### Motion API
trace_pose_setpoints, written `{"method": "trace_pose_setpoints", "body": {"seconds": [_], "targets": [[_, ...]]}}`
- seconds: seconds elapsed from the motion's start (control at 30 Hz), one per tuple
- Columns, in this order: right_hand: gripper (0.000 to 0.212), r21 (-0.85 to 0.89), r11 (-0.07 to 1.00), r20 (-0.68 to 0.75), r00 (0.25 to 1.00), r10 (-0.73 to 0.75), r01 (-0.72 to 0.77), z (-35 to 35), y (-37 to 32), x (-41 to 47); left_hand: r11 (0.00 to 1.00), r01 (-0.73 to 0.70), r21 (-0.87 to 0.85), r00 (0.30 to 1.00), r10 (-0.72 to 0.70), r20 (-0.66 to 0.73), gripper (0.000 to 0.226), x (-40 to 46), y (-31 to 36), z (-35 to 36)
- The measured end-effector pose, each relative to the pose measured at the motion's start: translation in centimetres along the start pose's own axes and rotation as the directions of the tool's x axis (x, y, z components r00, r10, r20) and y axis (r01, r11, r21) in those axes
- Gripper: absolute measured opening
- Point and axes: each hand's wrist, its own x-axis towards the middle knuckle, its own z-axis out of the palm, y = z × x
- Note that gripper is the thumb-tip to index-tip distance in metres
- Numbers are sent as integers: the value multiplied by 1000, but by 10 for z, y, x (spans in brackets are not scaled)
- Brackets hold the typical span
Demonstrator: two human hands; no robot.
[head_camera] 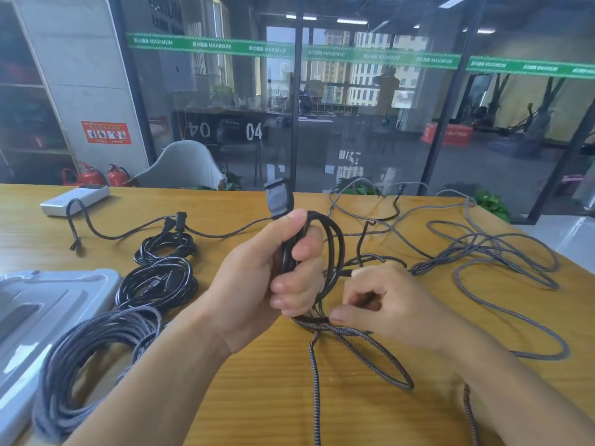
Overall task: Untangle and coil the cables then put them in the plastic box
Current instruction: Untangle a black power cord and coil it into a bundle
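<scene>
A green strip (212, 45) runs across the glass wall (370, 130), repeating "MAXIMUM" in white. On that glass sits a white "04" (254, 131), with its mirrored twin to the left. An orange box (448, 133) behind reads "SOFTBOX"; the red wall sign (106, 132) is too small to read.

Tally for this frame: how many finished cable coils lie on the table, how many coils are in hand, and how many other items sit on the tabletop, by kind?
Finished cable coils on the table: 3 (small black coil, larger black coil, grey braided coil)
Coil being wound in the left hand: 1 (part-wound coil)
Plastic box lid: 1
White power bank: 1
Total: 6
Loose tangled cables not counted; their number cannot be told.
</scene>
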Motion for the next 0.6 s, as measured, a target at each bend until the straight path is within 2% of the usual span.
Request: {"method": "trace_pose_setpoints", "body": {"seconds": [0.1, 0.23, 0.33, 0.43, 0.5, 0.6], "targets": [[47, 54, 995, -35, 996, 84, -82, -12, 10, -1, 999, 24, 42, 999, -26, 37, 40, -1, 2, 1], [42, 135, 978, 47, 987, 151, -157, -26, 18, 0, 997, 45, 60, 999, -46, 27, 41, -3, 5, 2], [33, 82, 972, 67, 974, 216, -221, -38, 25, 1, 995, 61, 78, 998, -62, 15, 42, -5, 8, 1], [23, -42, 953, 52, 952, 301, -299, -46, 36, -2, 993, 67, 102, 998, -67, 0, 43, -7, 11, -2], [25, -122, 943, -25, 951, 309, -310, -47, 44, -2, 990, 75, 122, 997, -75, -4, 43, -7, 13, -4], [39, -343, 898, -301, 938, 173, -276, -44, 54, 1, 976, 99, 195, 995, -103, 11, 43, -6, 10, -5]]}}
